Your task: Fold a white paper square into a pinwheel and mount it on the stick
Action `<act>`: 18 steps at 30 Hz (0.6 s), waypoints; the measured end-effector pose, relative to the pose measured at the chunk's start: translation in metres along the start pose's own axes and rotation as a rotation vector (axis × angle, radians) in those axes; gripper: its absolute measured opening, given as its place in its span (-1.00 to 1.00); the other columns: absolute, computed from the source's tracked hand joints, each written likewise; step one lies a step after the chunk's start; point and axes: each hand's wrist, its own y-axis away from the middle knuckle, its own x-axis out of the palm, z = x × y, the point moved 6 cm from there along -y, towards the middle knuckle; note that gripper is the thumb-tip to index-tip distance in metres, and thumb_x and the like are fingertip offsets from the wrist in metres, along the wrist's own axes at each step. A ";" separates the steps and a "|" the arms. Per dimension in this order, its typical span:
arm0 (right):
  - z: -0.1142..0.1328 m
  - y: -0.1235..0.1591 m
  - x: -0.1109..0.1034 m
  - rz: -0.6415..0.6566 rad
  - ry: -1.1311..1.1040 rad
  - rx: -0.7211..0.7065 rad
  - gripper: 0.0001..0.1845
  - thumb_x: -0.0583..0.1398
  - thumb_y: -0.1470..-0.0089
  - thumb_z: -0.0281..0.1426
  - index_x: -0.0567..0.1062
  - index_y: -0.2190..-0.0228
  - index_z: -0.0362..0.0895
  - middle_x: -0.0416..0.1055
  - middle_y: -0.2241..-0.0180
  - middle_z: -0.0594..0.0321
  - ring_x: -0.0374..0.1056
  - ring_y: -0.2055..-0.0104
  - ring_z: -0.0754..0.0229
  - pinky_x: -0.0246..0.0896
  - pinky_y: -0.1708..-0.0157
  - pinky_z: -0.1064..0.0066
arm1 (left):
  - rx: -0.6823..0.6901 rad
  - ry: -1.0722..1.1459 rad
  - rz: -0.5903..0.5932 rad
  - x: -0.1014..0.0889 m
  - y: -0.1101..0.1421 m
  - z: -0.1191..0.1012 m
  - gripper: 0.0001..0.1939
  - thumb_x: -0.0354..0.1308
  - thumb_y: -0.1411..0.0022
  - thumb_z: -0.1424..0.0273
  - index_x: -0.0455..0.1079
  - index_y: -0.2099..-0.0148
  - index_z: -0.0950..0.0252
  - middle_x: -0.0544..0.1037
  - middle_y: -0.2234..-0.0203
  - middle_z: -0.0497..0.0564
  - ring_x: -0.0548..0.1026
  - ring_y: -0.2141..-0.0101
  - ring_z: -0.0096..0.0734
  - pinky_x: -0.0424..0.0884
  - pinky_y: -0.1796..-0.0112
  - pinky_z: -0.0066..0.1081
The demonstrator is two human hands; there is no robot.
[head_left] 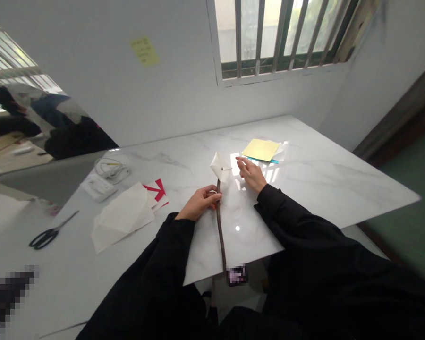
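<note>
A white paper pinwheel (pixel 220 167) sits at the top of a thin brown stick (pixel 219 226), with a small dark dot at its centre. My left hand (pixel 203 202) is closed around the stick just below the pinwheel. The lower end of the stick reaches past the table's front edge. Just right of the pinwheel, apart from it, my right hand (pixel 250 174) holds nothing that I can see. Its index finger points toward the pinwheel and the other fingers are loosely bent.
Yellow paper (pixel 261 149) lies over white and blue sheets behind my right hand. To the left are cream paper (pixel 123 217), red-and-white paper (pixel 158 192), black-handled scissors (pixel 51 233) and a white box (pixel 99 186) with a cable. A wall with a barred window (pixel 276 38) stands behind the marble-patterned table (pixel 322 189).
</note>
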 end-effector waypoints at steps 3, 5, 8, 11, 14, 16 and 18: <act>-0.003 -0.002 0.006 0.094 -0.053 0.047 -0.14 -0.09 -0.35 0.26 0.70 0.15 -0.14 0.41 0.56 0.29 0.39 0.41 0.17 0.25 0.15 0.34 | 0.000 0.032 -0.012 -0.001 0.000 0.001 -0.62 0.39 -0.13 0.15 0.45 0.14 0.28 0.53 0.46 -0.06 0.46 0.45 -0.44 0.32 0.43 -0.46; -0.006 -0.004 0.008 0.109 -0.044 0.085 -0.07 -0.13 -0.33 0.29 0.64 0.49 -0.14 0.37 0.60 0.25 0.38 0.42 0.18 0.25 0.16 0.34 | -0.001 0.064 -0.024 -0.002 0.000 0.001 -0.62 0.39 -0.12 0.16 0.45 0.13 0.29 0.53 0.46 -0.06 0.46 0.45 -0.46 0.31 0.43 -0.48; -0.008 -0.005 0.007 0.062 -0.049 0.081 -0.14 -0.11 -0.35 0.26 0.62 0.45 -0.12 0.39 0.58 0.27 0.39 0.42 0.18 0.24 0.18 0.35 | 0.002 0.085 -0.025 -0.002 0.000 0.002 -0.61 0.40 -0.12 0.16 0.45 0.13 0.29 0.52 0.46 -0.07 0.44 0.46 -0.49 0.29 0.44 -0.50; -0.006 -0.003 0.006 0.033 -0.072 0.052 -0.27 -0.05 -0.37 0.20 0.63 0.05 -0.09 0.42 0.55 0.35 0.39 0.42 0.17 0.24 0.20 0.35 | 0.006 0.071 -0.024 -0.002 0.000 0.002 -0.60 0.41 -0.11 0.15 0.45 0.13 0.29 0.52 0.45 -0.06 0.45 0.44 -0.47 0.30 0.43 -0.49; -0.005 -0.001 0.006 0.056 -0.068 0.053 -0.24 -0.04 -0.37 0.21 0.63 0.00 -0.10 0.43 0.54 0.33 0.40 0.40 0.17 0.25 0.18 0.34 | 0.003 0.069 -0.033 -0.002 0.001 0.001 -0.59 0.41 -0.10 0.15 0.45 0.13 0.29 0.52 0.45 -0.06 0.45 0.44 -0.46 0.30 0.43 -0.48; -0.004 0.000 0.010 0.141 -0.067 0.074 -0.14 -0.09 -0.35 0.26 0.69 0.27 -0.14 0.38 0.60 0.29 0.39 0.43 0.17 0.26 0.18 0.34 | 0.002 0.077 -0.045 -0.002 0.001 0.001 -0.60 0.41 -0.11 0.15 0.44 0.13 0.29 0.52 0.46 -0.06 0.44 0.45 -0.47 0.29 0.43 -0.49; -0.003 0.002 0.014 0.200 -0.075 0.097 -0.05 -0.13 -0.32 0.31 0.63 0.52 -0.15 0.32 0.65 0.26 0.37 0.46 0.18 0.27 0.20 0.33 | 0.012 0.090 -0.068 -0.003 0.001 0.000 -0.61 0.40 -0.11 0.15 0.44 0.14 0.29 0.51 0.47 -0.07 0.43 0.46 -0.48 0.28 0.44 -0.49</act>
